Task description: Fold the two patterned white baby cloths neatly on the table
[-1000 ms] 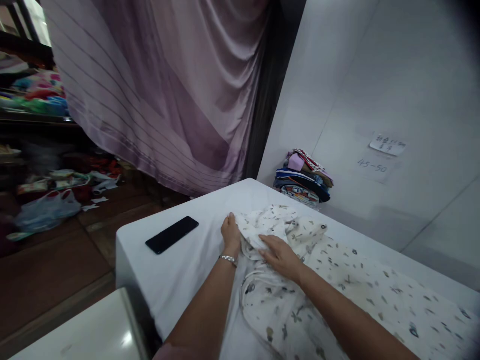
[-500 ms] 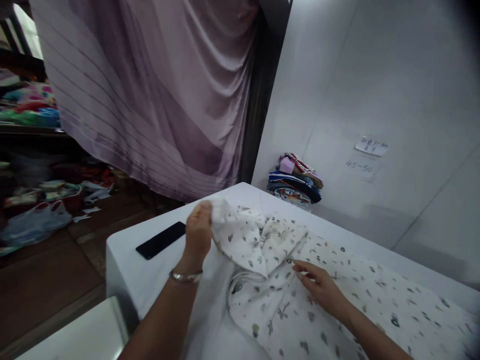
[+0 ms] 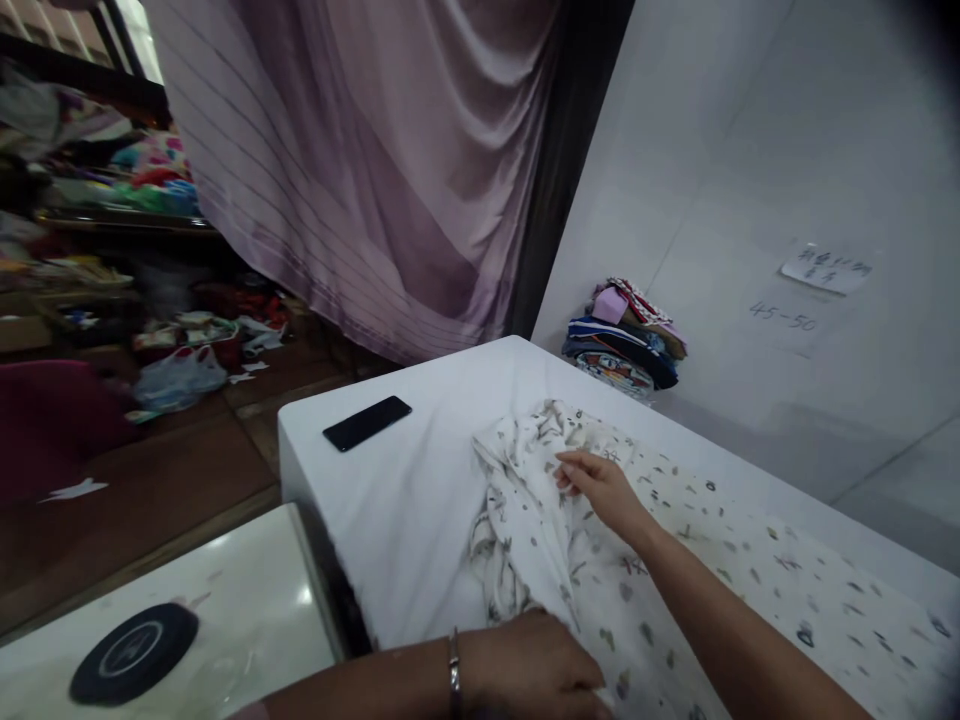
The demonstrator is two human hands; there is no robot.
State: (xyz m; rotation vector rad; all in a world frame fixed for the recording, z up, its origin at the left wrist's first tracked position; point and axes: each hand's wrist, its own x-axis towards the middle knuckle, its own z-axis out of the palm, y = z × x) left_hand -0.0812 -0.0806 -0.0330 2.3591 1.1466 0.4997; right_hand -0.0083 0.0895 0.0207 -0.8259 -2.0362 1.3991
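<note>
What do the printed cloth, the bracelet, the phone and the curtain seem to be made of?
Printed cloth: thin, matt, probably cotton, judging by its soft, fine creases.
Bracelet: polished metal, silver-coloured, going by its bright glints.
Phone: smooth black face, likely glass; the casing material can't be told.
Curtain: satiny fabric, perhaps synthetic, with a soft sheen along its folds.

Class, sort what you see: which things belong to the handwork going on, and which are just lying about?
In the work:
- cloth
- left hand and right hand, both at the cloth
- table, under the cloth

Apparently just lying about:
- phone
- clothes pile
- plastic bag
- dark disc
</note>
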